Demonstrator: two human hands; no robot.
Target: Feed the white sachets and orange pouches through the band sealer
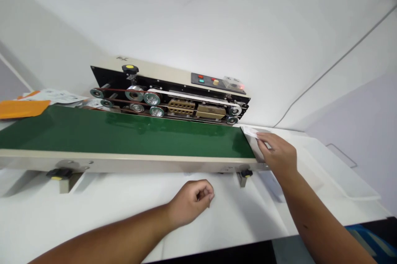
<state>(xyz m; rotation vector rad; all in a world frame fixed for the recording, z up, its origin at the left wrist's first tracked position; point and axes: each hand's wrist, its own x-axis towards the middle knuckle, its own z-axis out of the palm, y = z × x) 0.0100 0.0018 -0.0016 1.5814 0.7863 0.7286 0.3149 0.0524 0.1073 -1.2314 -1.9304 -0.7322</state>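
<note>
A translucent white tray is set on the white table to the right of a sealing machine; its contents cannot be made out. At the left end of the green belt, printed white packets are gathered in a loose pile, with an orange piece in front of them. A small white packet is located at the belt's right end, beside the machine's rollers, where its near end is pinched between the thumb and fingers of the right hand. The right forearm is extended forward from the lower right, with the wrist bent toward the belt. The left hand is held well apart from the right, in front of the conveyor's edge, its fingers folded toward the thumb in a loose fist; whether the table is touched cannot be told.
</note>
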